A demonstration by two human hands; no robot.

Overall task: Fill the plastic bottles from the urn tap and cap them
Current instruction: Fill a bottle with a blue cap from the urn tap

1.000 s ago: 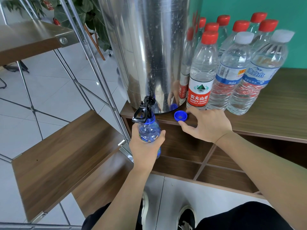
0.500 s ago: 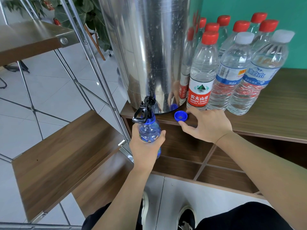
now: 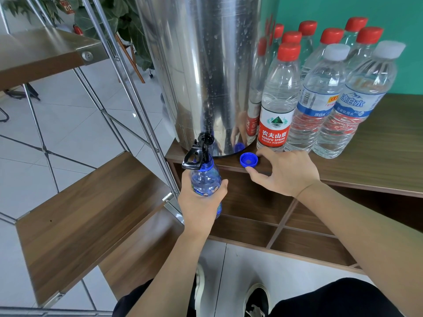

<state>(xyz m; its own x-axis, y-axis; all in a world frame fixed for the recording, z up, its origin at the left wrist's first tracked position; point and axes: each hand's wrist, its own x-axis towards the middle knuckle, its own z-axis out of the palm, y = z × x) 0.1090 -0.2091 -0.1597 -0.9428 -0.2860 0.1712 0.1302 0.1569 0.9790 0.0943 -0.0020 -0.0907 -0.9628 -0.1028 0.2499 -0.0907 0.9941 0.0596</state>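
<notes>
One urn (image 3: 206,72), one blue bottle (image 3: 206,181), one loose blue cap (image 3: 248,160), two white-capped bottles (image 3: 320,97), several red-capped bottles (image 3: 278,99).

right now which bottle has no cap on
The blue bottle gripped by the left hand under the tap. Its blue cap lies on the shelf; the others are capped.

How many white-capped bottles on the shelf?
2 white-capped bottles, both in the front row: one just right of the front red-capped bottle, the other at the right end. None visible behind, though some could be hidden.

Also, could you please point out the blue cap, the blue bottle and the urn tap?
blue cap (image 3: 248,159), head view, its open inside.
blue bottle (image 3: 205,179), head view, its shoulder.
urn tap (image 3: 196,154), head view, its black handle.
</notes>
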